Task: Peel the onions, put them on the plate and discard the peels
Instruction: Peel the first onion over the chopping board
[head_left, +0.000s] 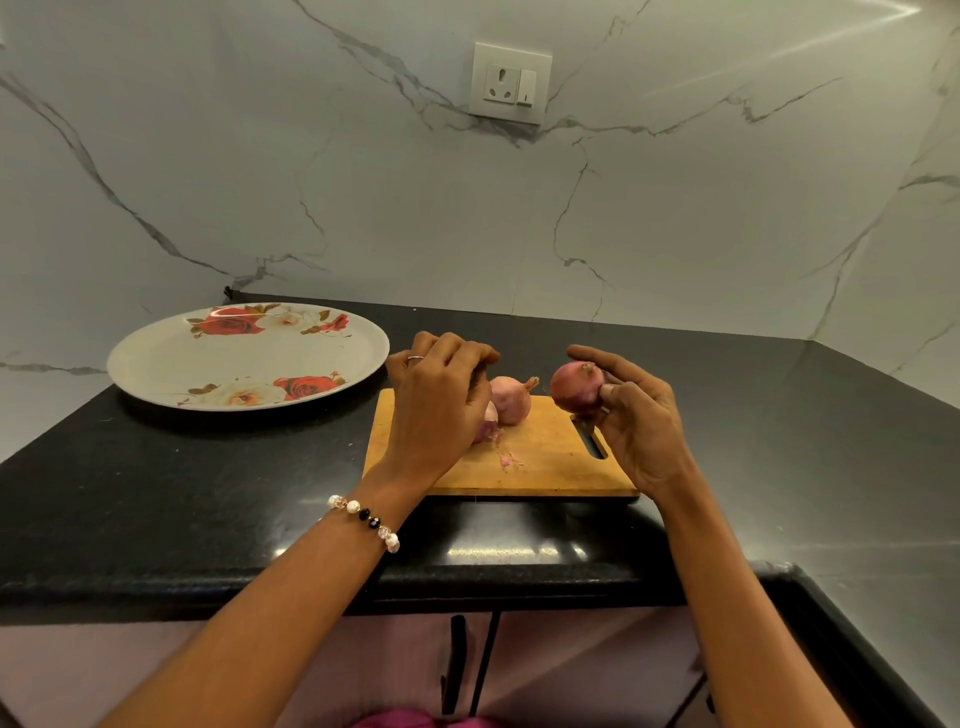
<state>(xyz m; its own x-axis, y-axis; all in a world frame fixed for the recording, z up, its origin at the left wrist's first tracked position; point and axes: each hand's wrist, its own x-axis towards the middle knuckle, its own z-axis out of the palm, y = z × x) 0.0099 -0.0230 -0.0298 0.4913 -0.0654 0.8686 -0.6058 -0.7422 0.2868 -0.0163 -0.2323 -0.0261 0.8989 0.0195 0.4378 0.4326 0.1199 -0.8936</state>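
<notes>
Black speckled bench (208, 493), marble-veined wall behind with 1 socket-and-switch plate (510, 83).

Onions: 3 in view, all small, red-pink.
- Onion 1 (574, 387): held up off the board in the right hand (636, 421). Skin on, dull reddish, dry stem stub pointing up. Fingers curl round it from the right side, thumb across the front.
- Onion 2 (511, 400): sits on the wooden cutting board (540, 462), between the 2 hands. Paler pink papery skin, dry tail sticking out to the right. Nothing touching it that can be seen, though the left hand is just beside it.
- Onion 3 (487, 423): mostly hidden under the left hand (441, 400). Only a purple-white edge shows, on the board, just beside onion 2.

Left hand: back of hand to camera, fingers curled down over onion 3. Whether it actually grips that onion, cannot tell. Ring on 1 finger, beaded bracelet (363, 522) at the wrist.

Peel scraps (509, 460): a few thin pink flakes on the board, near its middle, in front of onion 2.

Plate (156, 364): large, white, red rose print, on the bench to the left of the board, near but apart from it. No onion on it.

Board has a slot handle at its right end, partly behind the right hand.
</notes>
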